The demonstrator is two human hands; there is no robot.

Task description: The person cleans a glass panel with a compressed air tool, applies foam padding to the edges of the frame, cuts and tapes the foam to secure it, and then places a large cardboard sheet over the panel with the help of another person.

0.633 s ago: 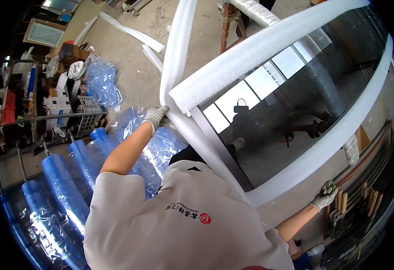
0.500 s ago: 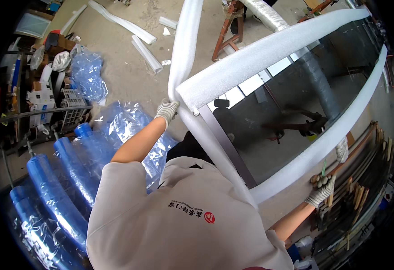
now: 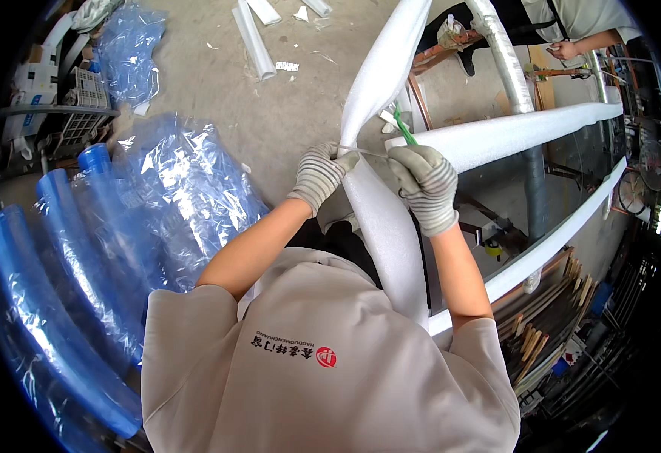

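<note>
My gloved left hand [image 3: 319,175] pinches the end of a thin clear strip [image 3: 364,151] against the white foam sleeve [image 3: 383,226] that covers the frame's near edge. My gloved right hand [image 3: 425,185] sits just to the right, at the corner where a second foam-wrapped bar [image 3: 512,132] meets the first. It grips a green-handled tool [image 3: 402,127] that sticks up from the fist. The strip runs taut between the two hands. A third foam-wrapped bar [image 3: 565,230] runs along the frame's far side. What kind of tool it is cannot be told.
Blue film-wrapped rolls [image 3: 36,302] and a heap of clear blue film [image 3: 187,196] lie on the floor at left. Foam offcuts [image 3: 253,38] lie at the top. Another person's arm [image 3: 580,41] shows top right. Wooden strips [image 3: 549,325] are stacked lower right.
My right hand has left the frame's far lower corner and come up next to my left hand at the foam corner. The left hand stays there.
</note>
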